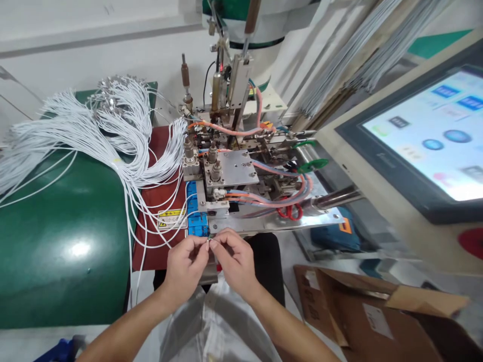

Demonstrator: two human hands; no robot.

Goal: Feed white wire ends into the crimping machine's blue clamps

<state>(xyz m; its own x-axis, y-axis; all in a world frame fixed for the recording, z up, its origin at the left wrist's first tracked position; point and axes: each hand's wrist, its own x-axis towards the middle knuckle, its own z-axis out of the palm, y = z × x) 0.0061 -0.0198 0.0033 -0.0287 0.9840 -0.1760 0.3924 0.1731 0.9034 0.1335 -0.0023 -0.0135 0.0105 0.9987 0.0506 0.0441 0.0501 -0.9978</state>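
My left hand and my right hand meet just in front of the machine's near edge. Both are closed in a pinch, thumb against forefinger, on the small end of a white cable; its fine detail is too small to make out. Right beyond the fingertips is a row of blue blocks on the machine's left side. Several white cables curve from a big bundle toward these blocks and my left hand.
A machine with a metal plate and coloured air tubes stands ahead. The bundle lies over a green rounded surface and a red-brown plate. A touchscreen juts in from the right, above an open cardboard box.
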